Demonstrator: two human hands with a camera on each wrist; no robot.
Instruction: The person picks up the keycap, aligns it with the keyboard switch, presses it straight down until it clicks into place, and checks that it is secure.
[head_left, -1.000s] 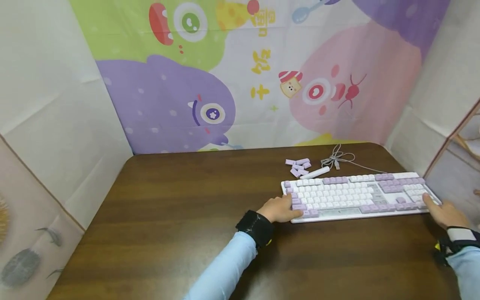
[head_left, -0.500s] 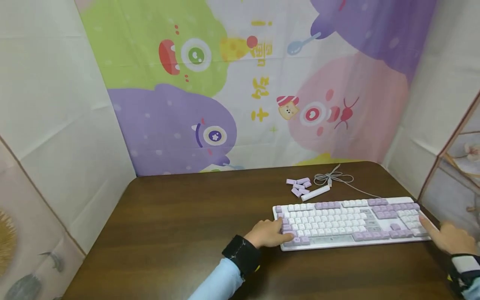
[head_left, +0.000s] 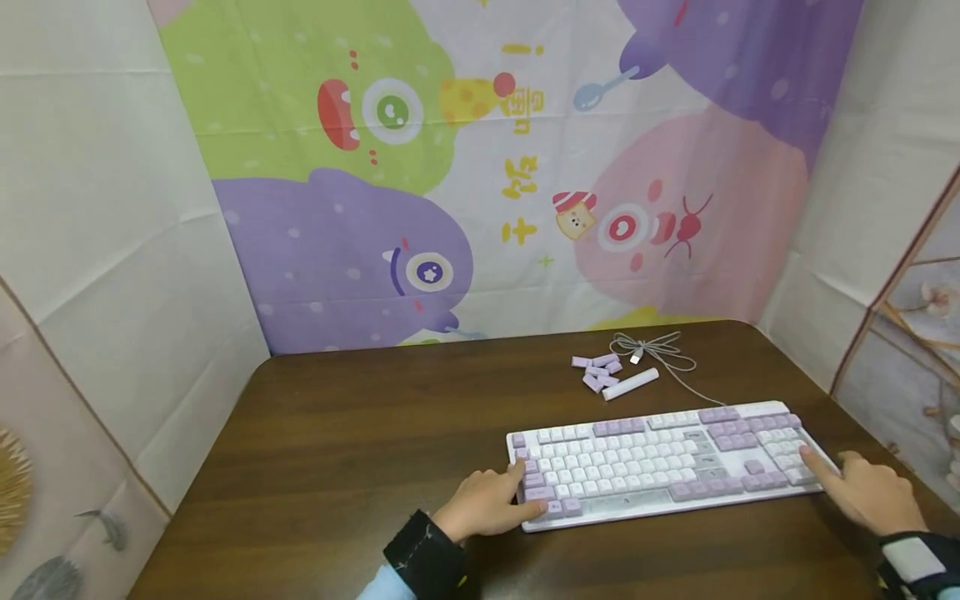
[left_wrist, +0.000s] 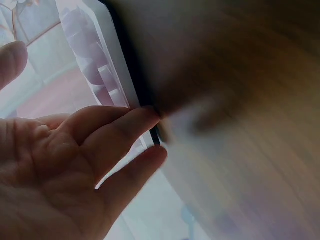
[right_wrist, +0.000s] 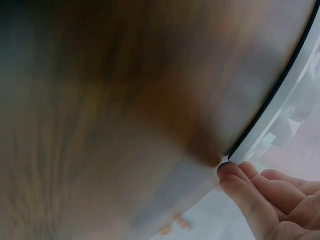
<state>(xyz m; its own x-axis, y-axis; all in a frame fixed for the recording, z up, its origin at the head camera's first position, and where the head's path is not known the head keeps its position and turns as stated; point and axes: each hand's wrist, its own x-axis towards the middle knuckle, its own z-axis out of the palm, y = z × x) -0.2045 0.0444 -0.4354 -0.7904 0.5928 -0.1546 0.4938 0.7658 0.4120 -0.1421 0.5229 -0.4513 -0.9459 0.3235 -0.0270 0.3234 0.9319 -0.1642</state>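
Observation:
A white and lilac computer keyboard [head_left: 622, 467] lies lengthwise at the right front of the table, slightly angled. My left hand [head_left: 483, 500] grips its left end, thumb over the lilac corner keys; in the left wrist view the fingertips [left_wrist: 145, 117] meet the side edge. At the other end my right hand [head_left: 870, 492] holds the keyboard, thumb by the number pad. Fingers [right_wrist: 250, 195] touch the keyboard's corner in the right wrist view. The spacebar place shows a bare grey strip [head_left: 626, 502]. Whether the keyboard is slightly raised, I cannot tell.
Behind the keyboard lie several loose lilac keycaps [head_left: 597, 372] and a long white keycap [head_left: 631, 384]. A bundled grey USB cable [head_left: 654, 348] runs to the keyboard's back edge. A cartoon-printed cloth [head_left: 517, 275] hangs behind the brown table [head_left: 360, 450].
Both hands have moved the keyboard left and toward me. Its cable bundle has shifted slightly left too. The loose keycaps stay put; the head view has tilted upward.

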